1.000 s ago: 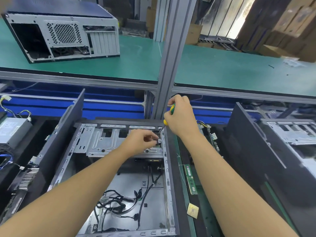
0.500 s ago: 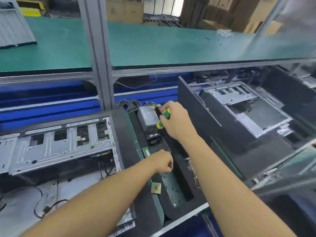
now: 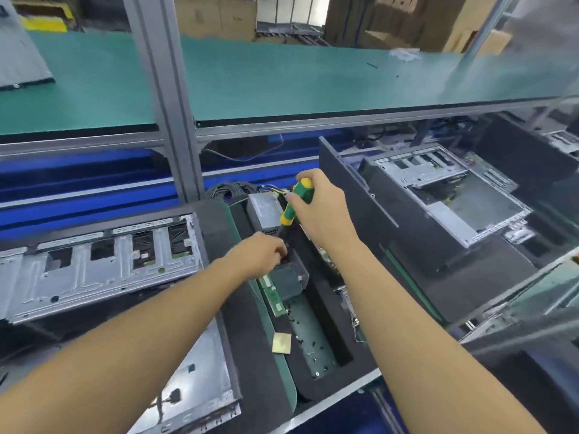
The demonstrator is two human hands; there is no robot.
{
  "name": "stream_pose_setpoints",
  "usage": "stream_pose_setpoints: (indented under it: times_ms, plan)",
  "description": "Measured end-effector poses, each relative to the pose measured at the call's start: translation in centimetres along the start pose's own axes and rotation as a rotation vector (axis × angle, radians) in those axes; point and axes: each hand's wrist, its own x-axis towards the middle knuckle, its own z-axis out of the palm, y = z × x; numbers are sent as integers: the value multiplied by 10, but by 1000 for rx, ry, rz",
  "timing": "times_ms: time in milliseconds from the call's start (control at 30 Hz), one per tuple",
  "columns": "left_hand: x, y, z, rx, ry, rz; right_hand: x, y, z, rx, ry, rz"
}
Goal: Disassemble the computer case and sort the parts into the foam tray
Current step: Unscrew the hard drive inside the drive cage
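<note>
The open computer case (image 3: 94, 270) lies at the left, its metal drive bracket facing up. To its right sits the black foam tray (image 3: 329, 311). My left hand (image 3: 260, 256) hovers over the tray's middle compartment with its fingertips pinched on something small, apparently a screw, hidden by the fingers. My right hand (image 3: 319, 211) grips a green and yellow screwdriver (image 3: 296, 203), tip down, just behind the left hand. The tray holds a power supply (image 3: 264, 211), a dark block (image 3: 288, 281), a RAM stick (image 3: 272, 297), a gold CPU chip (image 3: 281, 343) and several loose black screws (image 3: 310, 335).
A grey upright post (image 3: 169, 120) carries a green-matted shelf (image 3: 313, 76) above the bench. Another opened case (image 3: 445, 189) in a black foam surround stands at the right. A coil of cables (image 3: 228, 189) lies behind the tray.
Both hands have left the case's drive bracket and moved right over the foam tray. The left hand has gone further back along the tray, toward the screwdriver.
</note>
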Motion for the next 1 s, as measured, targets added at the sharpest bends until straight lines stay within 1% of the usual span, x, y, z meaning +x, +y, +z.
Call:
stream_pose_setpoints:
  times_ms: [67, 100, 233, 267, 300, 333, 433, 467, 600, 900, 967, 1000]
  plan:
    - [-16, -23, -16, -59, 83, -6, 6, -15, 11, 50, 22, -33]
    - [-24, -35, -21, -85, 151, -30, 9, -23, 17, 66, 15, -52]
    - [-56, -87, -34, -347, 552, -256, 11, -55, 45, 102, -103, -105]
    - [-64, -100, -37, -407, 623, -314, 10, -62, 52, 106, -133, -117]
    - [-71, -112, -40, -456, 654, -351, 9, -68, 59, 109, -158, -131]
    - [-78, -123, -43, -488, 632, -359, 8, -74, 66, 113, -180, -141]
    - [-95, -144, -46, -473, 396, -309, 6, -84, 87, 125, -256, -147]
    - [-100, -148, -45, -444, 351, -290, 5, -86, 93, 124, -287, -149]
    - [-103, -149, -38, -437, 337, -241, 4, -87, 108, 127, -361, -140]
    - [-99, -146, -36, -443, 329, -205, 13, -79, 113, 83, -376, -104]
    - [-99, -145, -36, -446, 331, -207, 13, -80, 114, 57, -394, -138]
    - [-99, -145, -36, -456, 330, -206, 13, -82, 115, 33, -404, -189]
